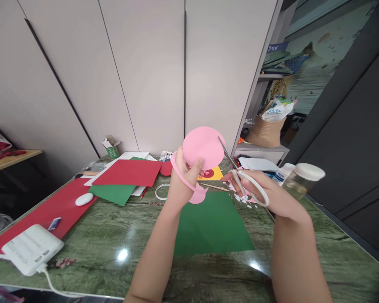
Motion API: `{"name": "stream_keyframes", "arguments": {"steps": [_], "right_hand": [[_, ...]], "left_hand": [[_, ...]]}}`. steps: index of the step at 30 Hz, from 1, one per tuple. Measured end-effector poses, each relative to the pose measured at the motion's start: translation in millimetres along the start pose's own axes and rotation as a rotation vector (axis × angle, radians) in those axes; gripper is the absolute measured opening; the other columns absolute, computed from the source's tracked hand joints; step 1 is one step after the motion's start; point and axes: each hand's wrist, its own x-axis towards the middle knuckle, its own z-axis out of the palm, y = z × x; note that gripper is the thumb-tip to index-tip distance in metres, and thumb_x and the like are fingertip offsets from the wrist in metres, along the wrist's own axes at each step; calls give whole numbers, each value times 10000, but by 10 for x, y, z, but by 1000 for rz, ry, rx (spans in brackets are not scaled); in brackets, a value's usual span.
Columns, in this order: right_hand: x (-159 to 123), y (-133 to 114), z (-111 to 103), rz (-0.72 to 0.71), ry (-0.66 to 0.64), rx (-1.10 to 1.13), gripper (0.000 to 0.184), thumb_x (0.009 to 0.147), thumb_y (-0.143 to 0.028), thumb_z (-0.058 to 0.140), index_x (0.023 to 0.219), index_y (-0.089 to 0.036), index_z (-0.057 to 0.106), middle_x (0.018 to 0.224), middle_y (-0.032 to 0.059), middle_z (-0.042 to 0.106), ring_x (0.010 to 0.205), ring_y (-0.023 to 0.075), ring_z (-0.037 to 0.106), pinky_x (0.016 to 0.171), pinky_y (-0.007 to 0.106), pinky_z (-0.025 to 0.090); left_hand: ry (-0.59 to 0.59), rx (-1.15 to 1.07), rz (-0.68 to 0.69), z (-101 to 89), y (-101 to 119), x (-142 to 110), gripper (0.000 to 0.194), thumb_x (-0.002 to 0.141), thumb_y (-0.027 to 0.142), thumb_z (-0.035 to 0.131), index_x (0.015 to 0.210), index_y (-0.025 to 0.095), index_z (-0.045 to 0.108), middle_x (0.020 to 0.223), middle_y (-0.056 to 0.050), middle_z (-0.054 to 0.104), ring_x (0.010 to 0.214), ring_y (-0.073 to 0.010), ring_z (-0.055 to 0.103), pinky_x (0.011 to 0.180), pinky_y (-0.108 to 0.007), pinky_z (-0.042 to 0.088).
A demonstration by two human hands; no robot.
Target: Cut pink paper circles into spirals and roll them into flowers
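My left hand [187, 170] pinches a rounded piece of pink paper [202, 145] by its lower edge, thumb in front. A narrow pink paper strip [183, 179] loops around the left wrist, and more pink paper [198, 196] hangs below it. White-handled scissors [252, 185] are in my right hand [265, 189], with fingers through the loops. Their blades reach up to the right edge of the pink paper; whether they are fully closed is hard to see. Green paper [211, 223] lies flat on the table below both hands.
Red sheets [126, 172] overlap green and white paper at the left. A white power bank [33, 248] with a cable sits front left. At the right stand a lidded clear jar [303, 181] and paper scraps [243, 200]. A pencil [215, 186] lies behind the green sheet.
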Motion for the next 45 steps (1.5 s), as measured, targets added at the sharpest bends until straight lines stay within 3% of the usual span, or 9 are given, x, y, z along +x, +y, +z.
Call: {"name": "stream_keyframes", "arguments": {"steps": [25, 30, 36, 45], "right_hand": [[0, 3, 9, 8, 1, 24, 437, 929, -499, 340, 1050, -155, 582, 693, 22, 516, 621, 137, 474, 561, 259, 368], [8, 5, 14, 3, -1, 28, 407, 930, -494, 339, 964, -164, 574, 680, 13, 505, 610, 131, 465, 555, 256, 363], [19, -21, 45, 3, 0, 38, 392, 930, -507, 323, 854, -179, 522, 673, -2, 472, 598, 123, 434, 546, 253, 339], [26, -16, 45, -28, 9, 21, 430, 916, -549, 311, 884, -177, 526, 673, 3, 465, 624, 141, 439, 566, 271, 336]], "left_hand": [[50, -53, 30, 7, -71, 39, 279, 780, 361, 627, 941, 192, 473, 766, -3, 543, 524, -70, 502, 485, -221, 458], [54, -71, 31, 11, -71, 44, 286, 788, 370, 613, 964, 190, 476, 806, -17, 550, 526, -67, 503, 497, -224, 464], [48, -90, 27, 21, -61, 18, 273, 804, 368, 593, 980, 197, 474, 885, -35, 551, 600, -88, 547, 523, -226, 463], [0, -69, 23, 4, -31, 0, 246, 816, 343, 580, 988, 196, 484, 830, -29, 547, 727, -139, 588, 530, -216, 437]]}}
